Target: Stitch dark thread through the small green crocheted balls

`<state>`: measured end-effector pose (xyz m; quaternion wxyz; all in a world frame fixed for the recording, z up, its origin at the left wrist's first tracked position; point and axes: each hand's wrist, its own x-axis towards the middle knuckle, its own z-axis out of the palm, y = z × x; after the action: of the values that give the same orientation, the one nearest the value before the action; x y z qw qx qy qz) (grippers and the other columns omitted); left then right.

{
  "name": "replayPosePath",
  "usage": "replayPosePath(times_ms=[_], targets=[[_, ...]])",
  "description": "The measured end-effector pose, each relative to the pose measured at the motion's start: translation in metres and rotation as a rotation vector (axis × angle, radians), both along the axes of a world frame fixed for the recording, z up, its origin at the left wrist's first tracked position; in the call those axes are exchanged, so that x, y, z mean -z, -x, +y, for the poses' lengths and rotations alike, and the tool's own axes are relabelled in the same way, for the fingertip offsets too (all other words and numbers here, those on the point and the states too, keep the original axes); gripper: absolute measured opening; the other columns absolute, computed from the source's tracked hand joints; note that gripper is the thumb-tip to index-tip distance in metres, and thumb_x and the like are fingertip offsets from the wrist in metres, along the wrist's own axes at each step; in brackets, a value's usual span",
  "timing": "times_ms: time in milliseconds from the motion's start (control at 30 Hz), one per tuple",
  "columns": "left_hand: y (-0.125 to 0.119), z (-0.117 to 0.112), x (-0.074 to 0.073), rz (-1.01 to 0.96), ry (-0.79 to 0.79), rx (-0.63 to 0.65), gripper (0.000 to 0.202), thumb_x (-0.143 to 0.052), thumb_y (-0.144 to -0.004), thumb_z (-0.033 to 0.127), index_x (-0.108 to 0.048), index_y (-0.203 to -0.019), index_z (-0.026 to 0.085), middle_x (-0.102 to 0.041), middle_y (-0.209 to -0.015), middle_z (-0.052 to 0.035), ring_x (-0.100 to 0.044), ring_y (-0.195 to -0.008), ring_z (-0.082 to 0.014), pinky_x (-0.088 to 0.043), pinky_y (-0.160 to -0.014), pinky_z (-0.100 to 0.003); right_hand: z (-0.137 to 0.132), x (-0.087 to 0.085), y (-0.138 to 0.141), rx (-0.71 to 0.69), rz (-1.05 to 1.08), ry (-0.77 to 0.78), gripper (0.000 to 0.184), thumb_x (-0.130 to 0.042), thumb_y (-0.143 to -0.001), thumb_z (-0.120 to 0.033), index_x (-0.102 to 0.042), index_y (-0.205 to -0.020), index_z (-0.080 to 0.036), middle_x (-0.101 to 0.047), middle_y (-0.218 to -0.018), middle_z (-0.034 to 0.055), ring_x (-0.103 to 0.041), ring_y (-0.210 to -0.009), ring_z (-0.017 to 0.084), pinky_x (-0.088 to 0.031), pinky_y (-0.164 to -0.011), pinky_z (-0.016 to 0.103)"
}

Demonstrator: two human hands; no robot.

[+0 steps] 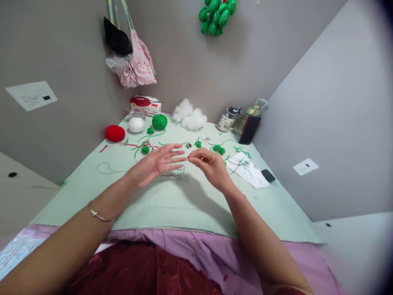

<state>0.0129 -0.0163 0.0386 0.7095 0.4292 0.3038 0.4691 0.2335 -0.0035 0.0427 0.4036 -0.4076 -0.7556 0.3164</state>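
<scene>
Grey thread [175, 175]: thin and dark, lying in a loose tangle of overlapping strands on the pale green tabletop [172, 213], just beneath the hands; a rounded loop of similar thread spreads out to the left, partly hidden by the forearm.
Left hand [157, 163]: open above the tangle, fingers spread apart and pointing right, with nothing visible in its grasp.
Right hand [211, 166]: thumb and forefinger brought together in a pinch close to the left fingertips; whether something fine sits between them, I cannot tell.
Small green pieces: beyond the hands, a rounded pair [218, 149] sits side by side, near a little green lump [198, 144] and a green-and-red bit [188, 146]; loose tails of yarn trail around them.
Yarn: toward the back left, a smooth red ball [115, 133], a white ball [136, 124] and a bright green ball [159, 121].
Stuffing [193, 118]: fluffy, white, heaped near the wall.
White sheet [249, 175]: right of the right hand, creased, scattered with green snippets.
</scene>
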Motion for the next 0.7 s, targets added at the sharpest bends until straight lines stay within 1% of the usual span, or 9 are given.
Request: replayPosePath(times_ms=[33, 133, 167, 200, 267, 333, 500, 600, 700], targets=[[0.015, 0.002, -0.003, 0.158, -0.114, -0.097, 0.039, -0.070, -0.092, 0.044, -0.073, -0.123, 0.021, -0.068, -0.134, -0.0124, -0.062, -0.127, -0.0326, -0.051, -0.107, -0.040, 0.003, -0.001, -0.002, 0.012, 0.080, 0.076, 0.019, -0.069, -0.089, -0.038, -0.071, -0.083, -0.019, -0.068, -0.089, 0.0041, -0.054, -0.076, 0.015, -0.043, -0.070, 0.029], [0.069, 0.004, -0.009, 0.685, -0.367, -0.378, 0.012, -0.083, -0.080, 0.031, -0.081, -0.088, 0.022, -0.073, -0.120, -0.0069, -0.057, -0.128, -0.0307, -0.042, -0.113, -0.031, 0.010, 0.002, -0.005, 0.078, 0.246, 0.251, 0.027, -0.076, -0.080, -0.045, -0.071, -0.079, -0.018, -0.062, -0.077, 0.0011, -0.045, -0.067, 0.012, -0.038, -0.064, 0.027], [0.088, 0.004, -0.008, 0.797, -0.405, -0.425, 0.004, -0.082, -0.078, 0.025, -0.080, -0.079, 0.023, -0.073, -0.113, -0.0055, -0.058, -0.123, -0.0291, -0.041, -0.113, -0.029, 0.011, 0.004, -0.006, 0.092, 0.278, 0.291, 0.028, -0.077, -0.078, -0.046, -0.071, -0.078, -0.018, -0.059, -0.074, 0.0001, -0.042, -0.065, 0.011, -0.037, -0.063, 0.027], [0.105, 0.003, -0.004, 0.882, -0.422, -0.470, 0.008, -0.082, -0.076, 0.019, -0.077, -0.071, 0.023, -0.074, -0.106, -0.0037, -0.060, -0.117, -0.0269, -0.041, -0.112, -0.027, 0.011, 0.006, -0.005, 0.098, 0.298, 0.323, 0.029, -0.078, -0.076, -0.046, -0.071, -0.078, -0.018, -0.057, -0.071, -0.0007, -0.040, -0.063, 0.011, -0.036, -0.062, 0.027], [0.134, 0.000, 0.009, 0.998, -0.413, -0.506, 0.012, -0.082, -0.074, 0.017, -0.074, -0.070, 0.026, -0.073, -0.101, 0.0005, -0.060, -0.118, -0.0237, -0.043, -0.109, -0.025, 0.010, 0.010, -0.004, 0.092, 0.311, 0.358, 0.031, -0.079, -0.074, -0.047, -0.071, -0.078, -0.018, -0.054, -0.068, -0.0014, -0.040, -0.062, 0.010, -0.035, -0.061, 0.027], [0.154, -0.005, 0.029, 1.002, -0.376, -0.537, 0.016, -0.081, -0.072, 0.018, -0.070, -0.066, 0.027, -0.072, -0.089, 0.0022, -0.061, -0.116, -0.0217, -0.048, -0.101, -0.021, 0.008, 0.011, -0.002, 0.076, 0.309, 0.370, 0.032, -0.079, -0.074, -0.048, -0.072, -0.079, -0.018, -0.053, -0.067, -0.0017, -0.040, -0.062, 0.010, -0.035, -0.060, 0.027], [0.173, -0.012, 0.072, 0.685, -0.331, -0.446, 0.021, -0.067, -0.082, 0.018, -0.062, -0.063, 0.025, -0.060, -0.065, 0.0009, -0.066, -0.095, -0.0192, -0.052, -0.079, -0.014, 0.006, 0.010, -0.001, 0.060, 0.321, 0.374, 0.032, -0.079, -0.075, -0.047, -0.071, -0.078, -0.017, -0.050, -0.064, -0.0025, -0.038, -0.061, 0.010, -0.033, -0.059, 0.027], [0.173, -0.010, 0.078, 0.639, -0.303, -0.481, 0.024, -0.062, -0.085, 0.019, -0.059, -0.061, 0.024, -0.055, -0.061, 0.0011, -0.066, -0.092, -0.0184, -0.052, -0.080, -0.014, 0.007, 0.009, -0.002, 0.059, 0.331, 0.370, 0.030, -0.079, -0.076, -0.046, -0.071, -0.078, -0.016, -0.050, -0.064, -0.0025, -0.039, -0.060, 0.009, -0.032, -0.059, 0.027], [0.167, -0.008, 0.068, 0.956, -0.353, -0.485, 0.021, -0.067, -0.077, 0.021, -0.060, -0.058, 0.022, -0.055, -0.061, 0.0025, -0.064, -0.092, -0.0187, -0.049, -0.087, -0.016, 0.006, 0.009, -0.003, 0.060, 0.341, 0.367, 0.029, -0.079, -0.076, -0.045, -0.072, -0.078, -0.016, -0.051, -0.065, -0.0024, -0.040, -0.060, 0.009, -0.032, -0.059, 0.027]])
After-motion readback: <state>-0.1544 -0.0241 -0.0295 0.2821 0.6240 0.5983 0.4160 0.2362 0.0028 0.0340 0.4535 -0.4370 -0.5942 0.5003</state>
